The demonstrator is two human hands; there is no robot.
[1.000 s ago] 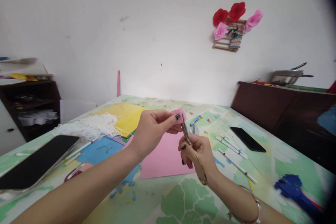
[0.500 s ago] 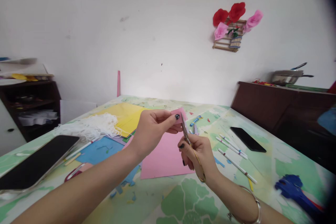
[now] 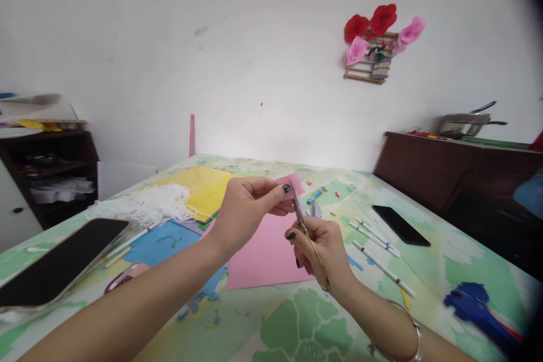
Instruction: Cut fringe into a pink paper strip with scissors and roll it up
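Observation:
My left hand [image 3: 258,198] pinches a small piece of pink paper [image 3: 298,182] between thumb and fingers above the table. My right hand [image 3: 318,243] is closed round the gold handles of a pair of scissors [image 3: 301,218]. The blades point up and away, lying against the pink piece close to my left thumb; whether they are fully closed I cannot tell. Below both hands lies a larger sheet of pink paper [image 3: 263,260], partly covered by my left forearm.
Left are a large phone [image 3: 55,263], white string [image 3: 148,203], yellow paper [image 3: 207,198] and blue paper [image 3: 159,246]. Right are white sticks [image 3: 384,268], another phone [image 3: 401,225] and a blue tool [image 3: 477,308]. Paper scraps dot the floral tablecloth [image 3: 305,322].
The scissors have shifted slightly left, with the blade tips further over the pink piece. My right hand moved slightly with them; my left hand stays in place.

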